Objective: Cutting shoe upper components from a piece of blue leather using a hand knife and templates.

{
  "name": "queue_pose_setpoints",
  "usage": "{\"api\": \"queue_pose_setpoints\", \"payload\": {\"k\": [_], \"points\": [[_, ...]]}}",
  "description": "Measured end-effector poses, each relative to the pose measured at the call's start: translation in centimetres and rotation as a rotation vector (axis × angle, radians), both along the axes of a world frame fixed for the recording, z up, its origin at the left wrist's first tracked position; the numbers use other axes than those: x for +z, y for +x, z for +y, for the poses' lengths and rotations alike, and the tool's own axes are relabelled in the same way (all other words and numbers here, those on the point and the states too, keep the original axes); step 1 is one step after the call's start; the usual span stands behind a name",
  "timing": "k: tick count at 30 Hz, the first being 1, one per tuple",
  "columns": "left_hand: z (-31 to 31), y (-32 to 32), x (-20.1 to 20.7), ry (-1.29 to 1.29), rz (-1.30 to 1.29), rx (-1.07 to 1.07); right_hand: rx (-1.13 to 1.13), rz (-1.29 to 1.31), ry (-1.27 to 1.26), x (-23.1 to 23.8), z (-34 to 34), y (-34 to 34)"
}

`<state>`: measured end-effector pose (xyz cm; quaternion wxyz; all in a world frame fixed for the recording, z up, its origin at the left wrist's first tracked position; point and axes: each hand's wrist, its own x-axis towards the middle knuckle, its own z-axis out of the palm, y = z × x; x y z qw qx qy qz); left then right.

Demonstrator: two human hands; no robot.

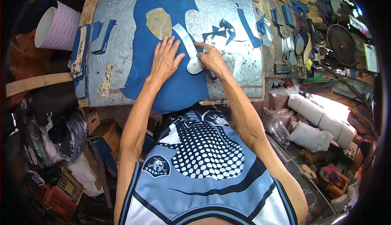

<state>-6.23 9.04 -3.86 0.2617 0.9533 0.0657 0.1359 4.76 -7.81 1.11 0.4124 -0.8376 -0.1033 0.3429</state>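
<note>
A: How does each hand stand now?
B: The left hand (pixel 166 58) is palm down, its fingers slightly spread, upon the blue sheet (pixel 179 90). The right hand (pixel 211 58) is closed, pinching a slim tool (pixel 205 51); whether it is knife or pen, I cannot tell.
A: And where is the grey pattern (pixel 186 42)?
B: It lies on the sheet, between the two hands, very near to the right fingers. The brown pattern (pixel 159 21) lies just beyond the left fingertips. Under everything is the counter (pixel 118 5).
A: How far is the work, in your opinion?
B: I judge it is partly done. Beyond the right hand, to its right, there are scraps (pixel 228 29) and a strip (pixel 247 27), and the sheet's right edge has a curved bite. Left of the left hand lie some blue pieces (pixel 104 36).
A: So what is left?
B: Probably much: a wide part of the sheet, around the left hand, looks uncut.
</note>
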Motion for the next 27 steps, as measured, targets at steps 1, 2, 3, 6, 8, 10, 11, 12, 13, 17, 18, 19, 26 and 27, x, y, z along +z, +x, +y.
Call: {"api": "queue_pose_setpoints", "payload": {"k": [1, 2, 3, 6, 8, 10, 11, 12, 13, 17, 18, 19, 26, 27], "points": [[0.3, 1.2, -0.6, 0.068, 0.035, -0.014, 0.001, 0.005, 0.004, -0.3, 0.0, 0.1], [0.7, 2.3, -1.0, 0.095, 0.081, -0.024, 0.001, 0.006, 0.000, -0.4, 0.0, 0.2], [1.0, 3.0, -1.3, 0.098, 0.090, -0.026, 0.003, 0.008, -0.003, -0.5, 0.0, 0.3], [1.9, 4.3, -2.1, 0.146, 0.109, 0.008, 0.005, 0.018, -0.015, -0.1, -0.3, 0.4], [1.9, 4.5, -2.4, 0.165, 0.116, 0.013, 0.002, 0.034, -0.012, -0.3, -0.5, 0.5], [1.8, 4.6, -2.3, 0.185, 0.119, 0.020, 0.017, -0.024, -0.005, -0.7, -0.6, 0.6], [1.9, 4.7, -2.4, 0.193, 0.128, 0.020, 0.015, -0.018, -0.002, -0.8, -0.6, 0.6], [1.9, 4.8, -2.4, 0.202, 0.134, 0.021, 0.011, 0.004, 0.006, -0.8, -0.6, 0.7], [2.0, 4.9, -2.3, 0.206, 0.136, 0.020, 0.009, 0.025, 0.014, -0.7, -0.6, 0.9], [1.9, 4.9, -1.3, 0.188, 0.127, 0.022, 0.014, 0.055, 0.033, -0.6, -0.3, 1.5], [2.0, 5.0, -1.0, 0.184, 0.114, 0.018, 0.014, 0.082, 0.029, -0.2, -0.3, 1.4], [2.1, 4.9, -0.7, 0.196, 0.100, 0.024, 0.014, 0.105, 0.027, 0.3, -0.2, 1.4], [4.2, 3.3, -1.1, 0.207, 0.179, 0.124, -0.023, 0.251, 0.100, 2.0, -5.2, 1.2], [4.9, 2.7, -0.9, 0.223, 0.168, 0.139, -0.066, 0.278, 0.166, 2.3, -6.5, 0.9]]}}
